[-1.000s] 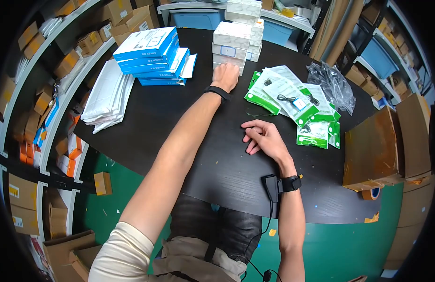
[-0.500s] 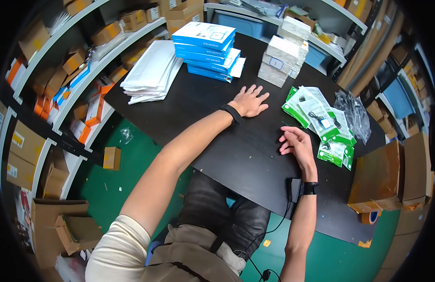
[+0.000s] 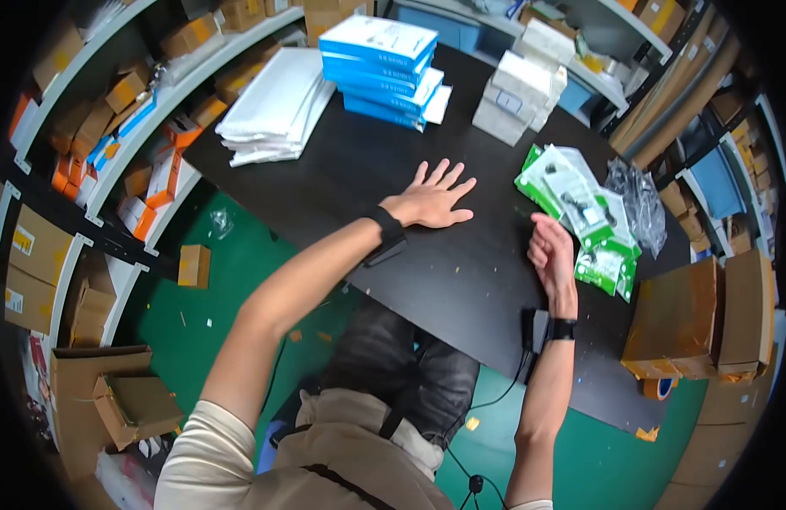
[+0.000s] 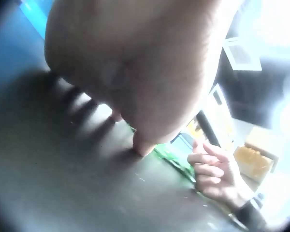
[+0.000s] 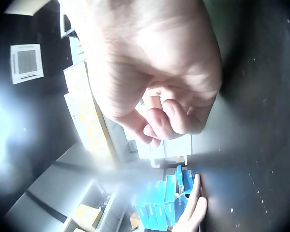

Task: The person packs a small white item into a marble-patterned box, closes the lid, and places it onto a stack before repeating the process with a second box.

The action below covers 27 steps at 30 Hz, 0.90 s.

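My left hand [image 3: 431,202] lies on the black table [image 3: 486,276] with its fingers spread and straight, holding nothing. In the left wrist view its thumb [image 4: 142,144] touches the dark tabletop. My right hand [image 3: 553,255] is near the table's right part, its fingers loosely curled around nothing, as the right wrist view also shows. Just beyond it lies a pile of green-and-white plastic packets [image 3: 571,183], one with a dark cable inside. Past the left hand stand a stack of blue-and-white boxes [image 3: 380,68] and a stack of white marble-patterned boxes [image 3: 507,102].
White padded envelopes [image 3: 274,110] lie at the table's far left. Crumpled clear plastic [image 3: 638,208] sits beside the packets. A large cardboard box [image 3: 678,319] and a tape roll [image 3: 658,388] are at the right edge. Shelves [image 3: 121,178] with boxes line the left.
My left hand has come away from the marble-patterned boxes, back toward me, and its fingers have spread on the table. My right hand's fingers have curled in more. The head view has turned left.
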### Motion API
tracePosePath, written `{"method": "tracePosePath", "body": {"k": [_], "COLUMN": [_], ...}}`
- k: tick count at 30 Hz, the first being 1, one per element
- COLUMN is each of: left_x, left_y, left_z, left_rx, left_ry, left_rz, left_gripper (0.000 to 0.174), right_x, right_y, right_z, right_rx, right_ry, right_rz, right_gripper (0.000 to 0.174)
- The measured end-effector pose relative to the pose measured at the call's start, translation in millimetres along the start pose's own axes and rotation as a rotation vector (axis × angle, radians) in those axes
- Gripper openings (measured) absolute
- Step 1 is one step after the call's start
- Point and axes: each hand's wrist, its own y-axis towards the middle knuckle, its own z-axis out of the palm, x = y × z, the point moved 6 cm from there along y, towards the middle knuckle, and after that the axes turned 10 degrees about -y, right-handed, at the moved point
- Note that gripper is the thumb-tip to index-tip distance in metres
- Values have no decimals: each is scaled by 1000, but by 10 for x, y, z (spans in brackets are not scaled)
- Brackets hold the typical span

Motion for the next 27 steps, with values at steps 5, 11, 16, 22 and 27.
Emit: {"method": "tracePosePath", "body": {"k": [5,11,16,22,27], "left_x": [-454,-861,-393,230,-68], "left_y": [-1075,-2585,-3704,-5540,-6105], "left_z": [-228,-1014,-516,1509,2314], "left_rx": [249,-81,-155,199,95], "left_ry": [-392,-923,-793,-380,-300], "left_rz": [246,206,-172,-883,-1034], "left_gripper": [73,50,46,68,57], "right_x": [-28,-63,-113,-108,-138], "right_y": [38,102,165,161,159], "right_z": [40,17,-36,-7,23], "right_rx": [6,61,27,32,27], "right_ry": [-54,-44,-197,-271,-284], "right_rz": [15,3,-7,-36,-49], "right_gripper": [26,35,42,43,42]}}
